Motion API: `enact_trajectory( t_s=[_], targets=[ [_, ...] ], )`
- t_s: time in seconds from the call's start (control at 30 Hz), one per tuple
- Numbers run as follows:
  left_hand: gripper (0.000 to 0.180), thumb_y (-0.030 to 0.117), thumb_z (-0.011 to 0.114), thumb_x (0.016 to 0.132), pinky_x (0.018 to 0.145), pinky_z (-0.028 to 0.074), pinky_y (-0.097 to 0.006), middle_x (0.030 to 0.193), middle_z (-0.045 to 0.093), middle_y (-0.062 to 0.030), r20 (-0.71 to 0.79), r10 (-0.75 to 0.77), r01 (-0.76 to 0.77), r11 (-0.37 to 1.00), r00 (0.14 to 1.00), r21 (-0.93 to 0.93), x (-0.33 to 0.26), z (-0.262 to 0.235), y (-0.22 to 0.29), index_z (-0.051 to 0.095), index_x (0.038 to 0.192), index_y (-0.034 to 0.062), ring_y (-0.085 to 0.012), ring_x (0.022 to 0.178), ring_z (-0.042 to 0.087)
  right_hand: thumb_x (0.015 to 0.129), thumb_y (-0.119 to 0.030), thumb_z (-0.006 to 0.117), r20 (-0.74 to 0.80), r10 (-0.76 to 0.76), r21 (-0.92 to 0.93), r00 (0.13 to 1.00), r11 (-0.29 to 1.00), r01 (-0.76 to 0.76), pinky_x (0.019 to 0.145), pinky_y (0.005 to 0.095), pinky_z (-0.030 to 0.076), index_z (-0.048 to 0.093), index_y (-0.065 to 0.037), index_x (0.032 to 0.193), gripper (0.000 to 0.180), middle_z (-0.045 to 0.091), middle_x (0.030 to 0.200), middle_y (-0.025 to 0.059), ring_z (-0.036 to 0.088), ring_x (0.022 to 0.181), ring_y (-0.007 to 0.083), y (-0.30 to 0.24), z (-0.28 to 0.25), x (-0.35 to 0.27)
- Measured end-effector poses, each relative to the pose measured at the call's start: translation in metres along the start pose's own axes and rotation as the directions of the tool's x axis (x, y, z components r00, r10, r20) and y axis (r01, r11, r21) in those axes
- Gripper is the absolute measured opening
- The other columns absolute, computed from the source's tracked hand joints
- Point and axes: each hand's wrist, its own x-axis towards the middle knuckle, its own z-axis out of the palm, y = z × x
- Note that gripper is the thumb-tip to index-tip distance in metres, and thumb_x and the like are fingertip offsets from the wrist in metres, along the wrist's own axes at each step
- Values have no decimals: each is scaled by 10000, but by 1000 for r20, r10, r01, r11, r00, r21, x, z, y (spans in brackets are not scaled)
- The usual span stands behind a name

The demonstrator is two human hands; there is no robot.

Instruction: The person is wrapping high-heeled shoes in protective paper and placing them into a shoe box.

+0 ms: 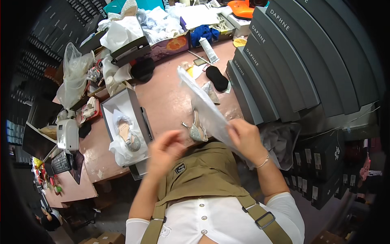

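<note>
My right hand [246,139] is closed on the lower end of a thin, whitish translucent sheet [205,106], which stretches up and away over the table. Whether it is paper or plastic is hard to make out. My left hand [165,149] is smeared by motion, between the box and the loose shoe, so its fingers are unclear. A glittery silver high-heeled shoe [198,132] lies at the table's near edge, partly behind the sheet. To the left, an open grey shoe box [131,101] holds a matching shoe [132,142] in white tissue paper [118,156].
Tall stacks of dark grey shoe boxes [280,65] wall off the right side. Farther back lie a black oval pad [217,78], a white tube [209,49] and a carton of crumpled paper [168,48]. A white device [67,134] and keyboard [61,162] stand left.
</note>
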Motion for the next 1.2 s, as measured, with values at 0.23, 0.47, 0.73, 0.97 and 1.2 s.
enact_trajectory(
  t_s=[0.23, 0.47, 0.73, 0.97, 1.2],
  targets=[
    [236, 182, 565, 968, 857, 511, -314, 1021, 656, -73, -29, -196, 105, 637, 980, -764, 31, 49, -47, 578, 1126, 8, -161, 926, 634, 779, -153, 676, 125, -362, -54, 924, 927, 370, 585, 389, 463, 581, -86, 880, 154, 541, 750, 81, 574, 663, 272, -50, 62, -24],
    [150, 142, 573, 951, 701, 506, -346, 928, 686, -94, 100, 135, -158, 950, 986, 268, 69, -18, 11, 607, 1009, 8, -213, 797, 660, 744, -124, 749, -49, -498, -28, 866, 867, 497, 799, 381, 527, 595, -36, 1150, 443, 629, 1016, 141, 644, 917, 316, -80, -15, 32],
    [213, 37, 652, 783, 751, 491, -409, 897, 620, -174, 634, 214, -631, 541, 743, 557, 83, -10, 49, 593, 986, 9, -373, 834, 590, 802, -168, 683, 391, -337, -173, 856, 887, 429, 670, 399, 495, 561, -46, 860, 182, 618, 741, 95, 638, 733, 290, -52, -25, 82],
    [213, -18, 574, 798, 744, 505, -343, 882, 668, -141, 272, 76, -211, 832, 959, 514, 86, -32, -26, 650, 997, -24, -255, 823, 648, 822, -155, 666, 381, 0, -165, 925, 984, 67, 652, 420, 479, 592, -29, 858, 150, 630, 800, 133, 612, 749, 363, 35, -36, 41],
    [203, 28, 581, 817, 746, 508, -377, 849, 666, -185, 498, -69, -342, 646, 864, 682, 97, -19, -13, 668, 1000, 13, -321, 798, 648, 816, -225, 680, 495, -51, 42, 867, 999, 34, 732, 438, 492, 635, -44, 997, 260, 660, 885, 169, 636, 845, 353, 51, 9, 15]
  ],
)
